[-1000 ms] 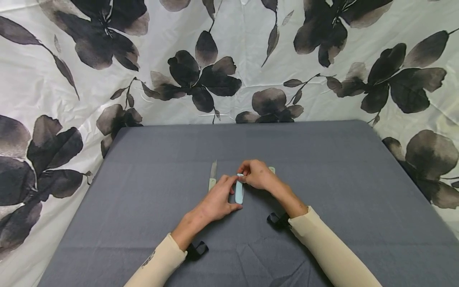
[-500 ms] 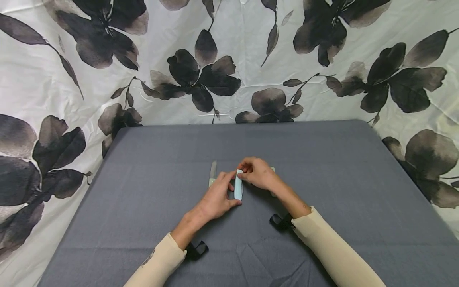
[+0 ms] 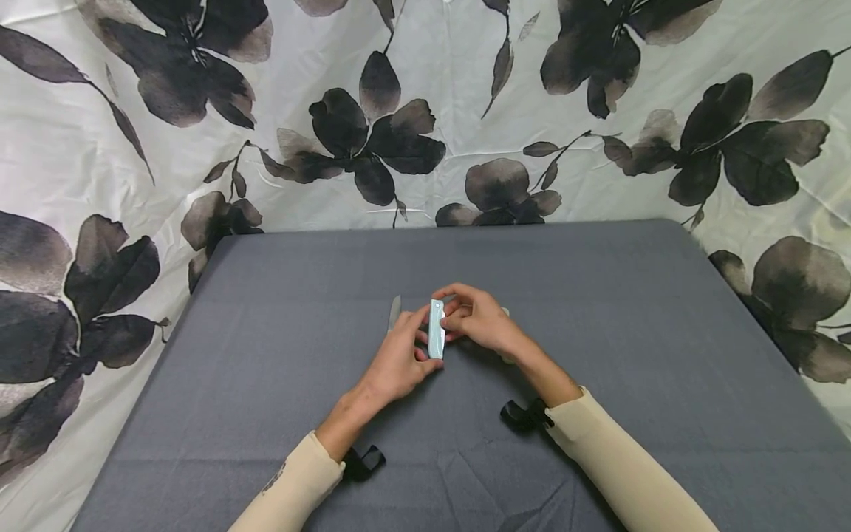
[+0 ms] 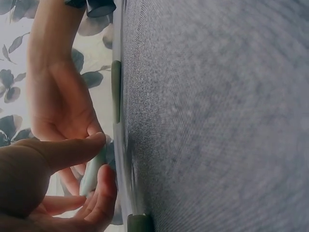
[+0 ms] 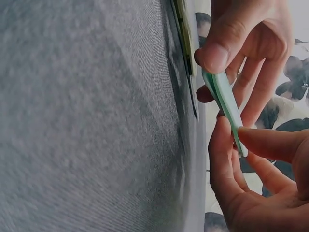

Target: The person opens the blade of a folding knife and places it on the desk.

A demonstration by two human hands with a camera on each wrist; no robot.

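Our left hand [image 3: 397,357] and right hand [image 3: 480,321] both pinch the pale-blue knife [image 3: 435,332]. A second knife [image 3: 395,309] lies near the left.

In the head view, the table [image 3: 598,295] is being looked at forward and down from above, at the greatest distance, with the left hand [image 3: 396,360], the right hand [image 3: 482,322] and the flowered cloth [image 3: 479,96] behind all being taken in. In the left wrist view, low and turned sideways, the left hand is being seen close up, the right hand beyond it, the table at right. In the right wrist view, also low and sideways, the right hand is being seen nearest, the table at left. The pocketknife [image 3: 436,330] is being shared by all three.
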